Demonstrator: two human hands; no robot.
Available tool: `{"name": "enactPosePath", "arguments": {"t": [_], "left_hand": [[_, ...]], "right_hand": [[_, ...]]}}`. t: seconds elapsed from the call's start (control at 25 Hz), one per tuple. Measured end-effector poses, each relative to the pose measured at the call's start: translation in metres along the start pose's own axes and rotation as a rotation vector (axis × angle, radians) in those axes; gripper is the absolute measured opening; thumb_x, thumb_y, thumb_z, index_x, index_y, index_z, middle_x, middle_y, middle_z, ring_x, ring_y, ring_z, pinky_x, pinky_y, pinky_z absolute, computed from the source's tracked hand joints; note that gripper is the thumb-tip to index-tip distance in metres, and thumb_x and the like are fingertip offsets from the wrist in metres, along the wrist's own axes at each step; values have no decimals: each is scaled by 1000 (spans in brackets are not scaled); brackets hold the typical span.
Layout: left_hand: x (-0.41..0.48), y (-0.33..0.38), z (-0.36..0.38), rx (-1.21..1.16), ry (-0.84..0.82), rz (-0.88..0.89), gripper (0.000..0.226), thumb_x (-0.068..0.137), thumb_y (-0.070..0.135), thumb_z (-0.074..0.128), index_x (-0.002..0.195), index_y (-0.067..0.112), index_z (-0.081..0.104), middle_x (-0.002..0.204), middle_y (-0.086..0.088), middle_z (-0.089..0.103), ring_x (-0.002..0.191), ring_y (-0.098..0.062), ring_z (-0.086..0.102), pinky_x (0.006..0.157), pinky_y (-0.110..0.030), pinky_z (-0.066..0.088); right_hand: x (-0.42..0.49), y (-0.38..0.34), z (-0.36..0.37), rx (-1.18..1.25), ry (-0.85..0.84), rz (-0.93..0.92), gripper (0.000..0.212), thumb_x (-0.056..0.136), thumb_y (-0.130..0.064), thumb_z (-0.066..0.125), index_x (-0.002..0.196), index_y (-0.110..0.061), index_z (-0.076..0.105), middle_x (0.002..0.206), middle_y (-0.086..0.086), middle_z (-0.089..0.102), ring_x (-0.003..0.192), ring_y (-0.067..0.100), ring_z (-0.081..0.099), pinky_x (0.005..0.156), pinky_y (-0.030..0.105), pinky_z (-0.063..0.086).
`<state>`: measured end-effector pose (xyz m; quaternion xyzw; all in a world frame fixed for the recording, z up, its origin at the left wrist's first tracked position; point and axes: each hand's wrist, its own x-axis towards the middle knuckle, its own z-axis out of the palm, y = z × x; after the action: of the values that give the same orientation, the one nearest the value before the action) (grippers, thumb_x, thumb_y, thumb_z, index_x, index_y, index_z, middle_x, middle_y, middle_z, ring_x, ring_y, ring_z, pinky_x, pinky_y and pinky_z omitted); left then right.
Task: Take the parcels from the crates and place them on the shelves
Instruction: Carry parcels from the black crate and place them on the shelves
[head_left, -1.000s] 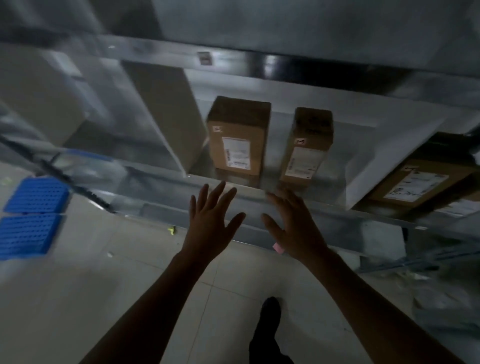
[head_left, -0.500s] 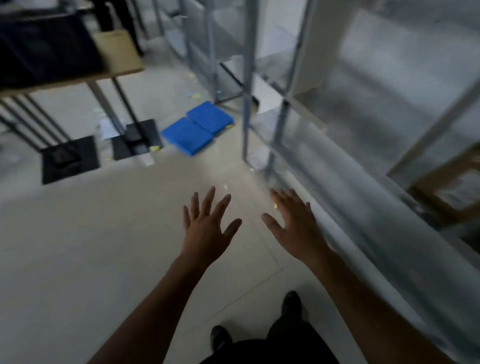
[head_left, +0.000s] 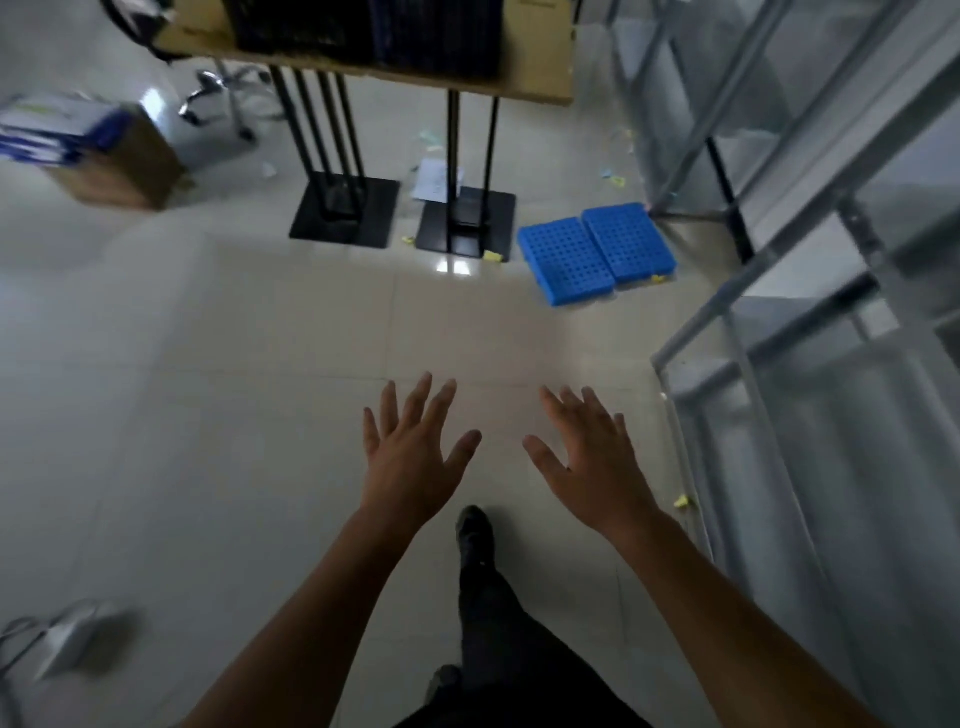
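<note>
My left hand (head_left: 413, 449) and my right hand (head_left: 592, 457) hover side by side over the tiled floor, fingers spread, holding nothing. The grey metal shelving (head_left: 810, 322) runs down the right edge of the view, to the right of my right hand. Dark crates (head_left: 374, 31) stand on a wooden table (head_left: 540, 78) at the top centre, far ahead of both hands. No parcel is in view.
Two blue perforated plastic panels (head_left: 597, 252) lie on the floor by the shelving foot. The table's black legs end in flat base plates (head_left: 348, 213). A cardboard box (head_left: 119, 166) sits far left. My foot (head_left: 475, 530) is below the hands.
The view has swung left, away from the shelf with its parcels, toward the table with the crates. Both hands have stayed spread and empty in front of me.
</note>
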<state>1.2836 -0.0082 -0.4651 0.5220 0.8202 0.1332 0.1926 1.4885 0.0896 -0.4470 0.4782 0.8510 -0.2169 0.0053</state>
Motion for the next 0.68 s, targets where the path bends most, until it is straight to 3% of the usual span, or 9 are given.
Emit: {"name": "enactPosePath", "arguments": {"t": [0.24, 0.68], "left_hand": [[114, -40, -65, 72, 56, -93, 77, 95, 73, 28, 160, 37, 11, 171, 8, -4, 156, -25, -17, 122, -53, -11], [300, -155, -178, 31, 339, -209, 77, 93, 79, 20, 159, 40, 10, 171, 6, 2, 155, -23, -17, 121, -51, -12]], "right_hand": [[154, -41, -28, 36, -76, -141, 72, 101, -67, 26, 164, -37, 10, 172, 1, 13, 159, 24, 1, 127, 56, 6], [404, -190, -66, -39, 18, -408, 78, 94, -77, 13, 162, -38, 13, 171, 0, 17, 159, 21, 3, 128, 52, 4]]}}
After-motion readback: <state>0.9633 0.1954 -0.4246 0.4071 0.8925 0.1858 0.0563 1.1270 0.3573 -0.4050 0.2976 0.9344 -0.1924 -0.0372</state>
